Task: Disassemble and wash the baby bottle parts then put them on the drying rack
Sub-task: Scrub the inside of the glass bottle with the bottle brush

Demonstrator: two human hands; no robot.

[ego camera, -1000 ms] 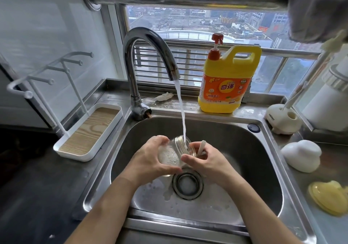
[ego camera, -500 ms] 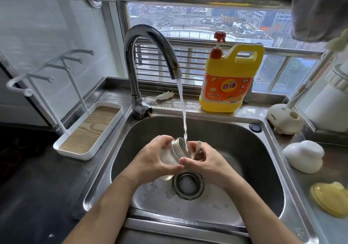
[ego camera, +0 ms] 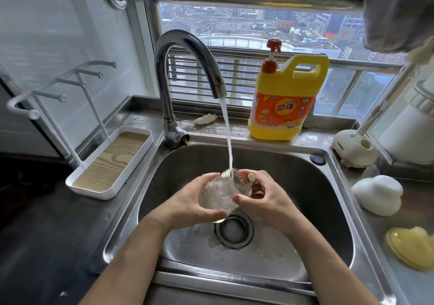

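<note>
1. Plainly, the left hand (ego camera: 187,202) has its fingers (ego camera: 206,177) curled over the far side of the clear bottle (ego camera: 217,195) with the thumb underneath. It holds the body tilted, mouth raised toward the far side.
2. The right hand (ego camera: 266,202) grips the threaded neck, its thumb on the near side and its fingers (ego camera: 254,174) bent over the rim. A short white stick (ego camera: 251,177) pokes up between them; I cannot tell what it is.
3. Water (ego camera: 226,135) from the tap (ego camera: 187,46) runs straight into the bottle's mouth. The bottle is held in mid-air above the drain (ego camera: 233,230), in the middle of the sink (ego camera: 293,175).
4. Taking the bottle apart looks finished. The neck carries no collar or teat, and a white domed piece (ego camera: 378,194) and a yellow piece (ego camera: 411,248) lie on the bench (ego camera: 385,234) at the right, well apart from the bottle.
5. Washing is under way on the bottle body, which I judge to be at the rinsing step. Whether the two pieces on the right have been washed cannot be told.
6. The drying rack (ego camera: 112,161) stands at the left of the sink, and no bottle part is seen on its pegs. By that reading the racking step has not begun, so the bottle and the other pieces are all left to place.
</note>
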